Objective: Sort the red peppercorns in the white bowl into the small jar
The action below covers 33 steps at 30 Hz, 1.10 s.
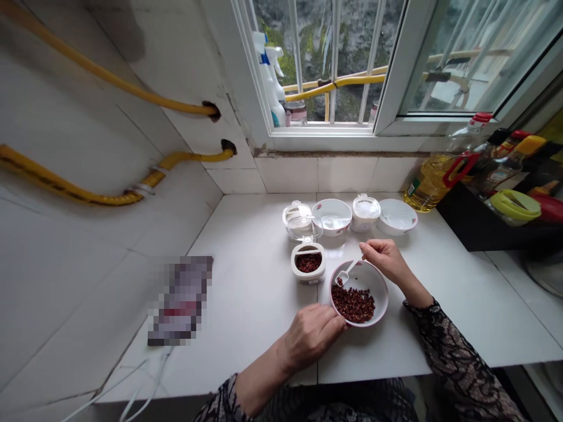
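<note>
My right hand (383, 258) pinches the handle of a small white spoon (350, 268), whose scoop carries a few dark red peppercorns over the left side of a bowl. That white bowl (382, 293) with a pink rim is partly filled with dark red Sichuan peppercorns (355, 303). At the bowl's near-left rim, my left hand (313, 334) grips the edge with fingers closed. Just left of the bowl stands a white seasoning jar (308, 278), its clear lid raised and more peppercorns inside.
Behind are two white bowls (324, 231) (398, 218) and two more seasoning jars (298, 214) (365, 214). An oil bottle (428, 179) and a dark rack (477, 225) of condiments stand at right. A blurred rectangular object (182, 299) and white cables (149, 381) lie at left.
</note>
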Tool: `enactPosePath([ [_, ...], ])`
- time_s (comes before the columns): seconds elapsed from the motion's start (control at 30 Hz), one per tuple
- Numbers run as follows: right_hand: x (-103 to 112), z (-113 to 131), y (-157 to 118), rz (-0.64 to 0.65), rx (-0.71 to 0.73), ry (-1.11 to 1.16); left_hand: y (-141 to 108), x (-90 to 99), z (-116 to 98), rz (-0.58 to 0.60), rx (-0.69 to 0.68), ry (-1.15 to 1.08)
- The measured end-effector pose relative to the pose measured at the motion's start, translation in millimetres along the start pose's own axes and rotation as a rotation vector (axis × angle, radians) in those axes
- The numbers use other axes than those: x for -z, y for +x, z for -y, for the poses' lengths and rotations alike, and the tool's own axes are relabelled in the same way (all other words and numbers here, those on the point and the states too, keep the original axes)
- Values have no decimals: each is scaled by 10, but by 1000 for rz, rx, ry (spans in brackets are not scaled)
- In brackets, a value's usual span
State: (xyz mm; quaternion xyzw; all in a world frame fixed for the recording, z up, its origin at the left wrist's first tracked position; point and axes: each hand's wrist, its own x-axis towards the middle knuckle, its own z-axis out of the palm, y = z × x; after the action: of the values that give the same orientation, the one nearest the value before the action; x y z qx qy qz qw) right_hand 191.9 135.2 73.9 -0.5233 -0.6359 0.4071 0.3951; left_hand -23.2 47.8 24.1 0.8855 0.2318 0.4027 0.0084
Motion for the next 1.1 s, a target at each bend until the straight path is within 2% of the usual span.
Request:
enactPosePath([
  [0.17,-52,85,27,-86,-11,121,10,-15,0,-26,8,13],
  [0.27,-175,220,13,-217,82,121,24,-9,-10,-28,18,15],
  [0.33,-285,312,-9,-318,234,31,28,-8,-17,-30,24,17],
  [0.4,-391,383,-31,-373,471,-157,27,-13,-22,-34,29,18],
  [0.5,-488,444,-56,-305,859,-500,22,-29,-21,-38,27,16],
  [0.53,-495,457,-63,-276,946,-574,20,-34,-19,-40,25,15],
  [0.6,-467,480,-74,-279,1022,-619,17,-41,-15,-42,23,14],
  [0.7,-328,498,-78,-362,954,-547,9,-43,-8,-38,23,9],
  [0.77,-197,476,-70,-359,870,-497,4,-39,-4,-33,26,6],
  [0.93,78,278,-38,-129,693,-555,-3,-30,3,-21,26,-2],
  [1.1,38,106,-59,52,595,-726,-5,-21,6,-1,27,-16],
])
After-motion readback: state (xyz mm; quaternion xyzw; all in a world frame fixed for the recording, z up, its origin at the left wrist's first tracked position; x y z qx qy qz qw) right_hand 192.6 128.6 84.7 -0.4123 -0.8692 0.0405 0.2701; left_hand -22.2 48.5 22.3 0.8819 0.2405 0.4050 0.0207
